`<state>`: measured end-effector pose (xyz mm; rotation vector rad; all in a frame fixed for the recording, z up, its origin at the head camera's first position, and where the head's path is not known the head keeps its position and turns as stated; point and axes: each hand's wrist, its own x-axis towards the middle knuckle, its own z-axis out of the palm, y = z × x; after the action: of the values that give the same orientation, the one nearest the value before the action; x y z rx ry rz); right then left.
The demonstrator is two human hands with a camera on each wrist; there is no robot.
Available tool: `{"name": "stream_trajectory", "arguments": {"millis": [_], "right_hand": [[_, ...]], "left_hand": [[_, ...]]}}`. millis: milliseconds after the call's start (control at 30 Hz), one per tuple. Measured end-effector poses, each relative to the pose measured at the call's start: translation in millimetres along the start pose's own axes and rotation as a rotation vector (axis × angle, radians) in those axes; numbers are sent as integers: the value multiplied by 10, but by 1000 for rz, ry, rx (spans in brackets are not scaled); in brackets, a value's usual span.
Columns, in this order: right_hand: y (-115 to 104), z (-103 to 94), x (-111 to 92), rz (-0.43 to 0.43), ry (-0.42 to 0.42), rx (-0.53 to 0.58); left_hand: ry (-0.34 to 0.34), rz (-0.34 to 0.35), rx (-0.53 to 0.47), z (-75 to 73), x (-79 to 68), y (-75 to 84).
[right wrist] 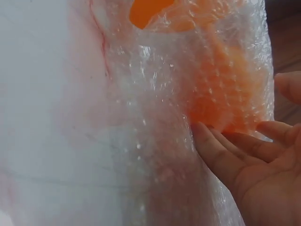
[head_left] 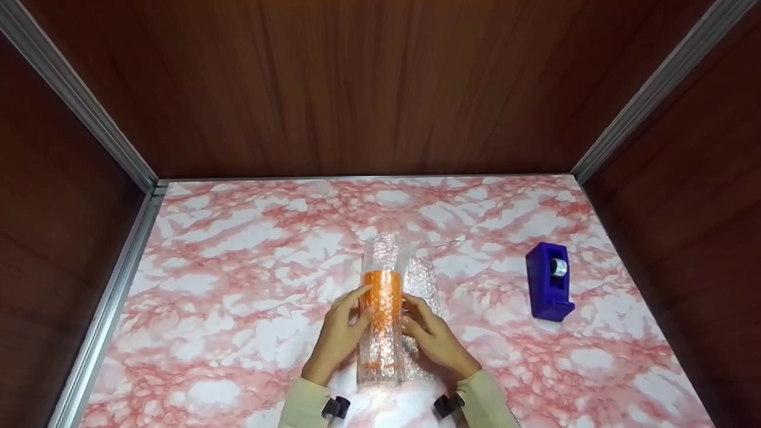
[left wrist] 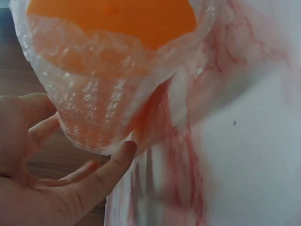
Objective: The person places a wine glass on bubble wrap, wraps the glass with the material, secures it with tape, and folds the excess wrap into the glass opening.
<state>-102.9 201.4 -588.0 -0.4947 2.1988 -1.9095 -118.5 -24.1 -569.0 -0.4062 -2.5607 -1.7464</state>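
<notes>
An orange cylinder point(head_left: 383, 297) lies lengthwise in clear bubble wrap point(head_left: 385, 246), and the wrap extends past its far end. The left hand point(head_left: 342, 330) holds the roll's left side, fingertips reaching over the orange part and thumb nearer the person. On the opposite side, the right hand point(head_left: 437, 339) rests its curved fingers and thumb against the roll. A flat flap of bubble wrap point(head_left: 423, 279) spreads out to the right, partly beneath the right hand. The left wrist view shows the cylinder's orange end point(left wrist: 113, 23) inside the wrap's open mouth.
A blue tape dispenser point(head_left: 548, 282) with a roll of clear tape point(head_left: 558, 267) stands on the right of the pink-and-white marbled table point(head_left: 238, 279). Brown wood-look panels point(head_left: 357, 89) with metal edge rails point(head_left: 101, 107) enclose the back and sides.
</notes>
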Motion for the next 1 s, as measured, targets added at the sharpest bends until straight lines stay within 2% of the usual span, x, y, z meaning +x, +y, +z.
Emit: {"name": "stream_trajectory", "arguments": {"millis": [167, 300, 367, 500, 667, 800, 867, 1000], "right_hand": [[-167, 52, -24, -65, 50, -106], [-361, 78, -30, -106, 86, -205], [-378, 75, -32, -98, 84, -224], [-241, 49, -39, -64, 72, -215], [-49, -5, -22, -80, 51, -235], [-38, -34, -3, -67, 25, -212], [-99, -36, -4, -51, 16, -199], [-133, -33, -4, -18, 18, -191]], "left_hand": [[-35, -64, -7, -6, 0, 16], [-41, -78, -32, -2, 11, 42], [-39, -79, -36, -2, 16, 52], [-26, -66, -24, -3, 24, 52], [3, -5, 23, 11, 41, 56], [30, 31, 55, 23, 28, 70], [40, 43, 52, 22, 18, 67], [44, 38, 7, 15, 7, 38]]}}
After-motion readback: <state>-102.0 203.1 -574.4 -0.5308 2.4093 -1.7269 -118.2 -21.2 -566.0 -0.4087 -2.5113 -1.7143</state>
